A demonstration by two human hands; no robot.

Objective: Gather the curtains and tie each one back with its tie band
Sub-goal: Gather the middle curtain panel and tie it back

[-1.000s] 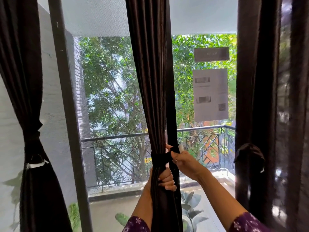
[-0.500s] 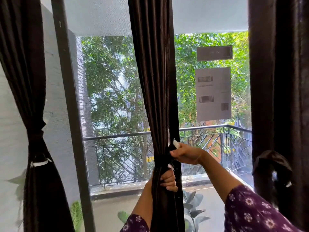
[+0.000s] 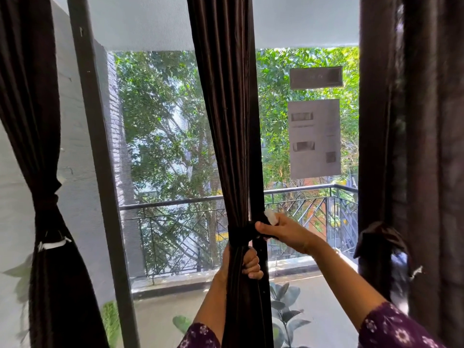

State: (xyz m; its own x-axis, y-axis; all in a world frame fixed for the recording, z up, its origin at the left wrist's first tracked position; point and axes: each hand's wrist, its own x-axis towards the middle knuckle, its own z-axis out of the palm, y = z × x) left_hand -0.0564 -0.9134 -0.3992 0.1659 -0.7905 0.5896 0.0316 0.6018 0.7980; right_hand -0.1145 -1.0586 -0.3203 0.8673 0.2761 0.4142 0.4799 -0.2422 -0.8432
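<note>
Right hand (image 3: 286, 233) rose, pinching tie band (image 3: 242, 232) (left hand (image 3: 249, 262) grips curtain (image 3: 226, 121)).

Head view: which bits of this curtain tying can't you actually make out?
All head view:
- End of band: covered by the right hand pinching it; fastening unseen.
- Back of band: behind the middle curtain, gripped by the left hand.
- Papers: print blurred.
- Right curtain, its tie: blurred.
- Curtain tops, hems: cut off by frame edges.

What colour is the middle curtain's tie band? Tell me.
The tie band is nearly black; head view.
</note>
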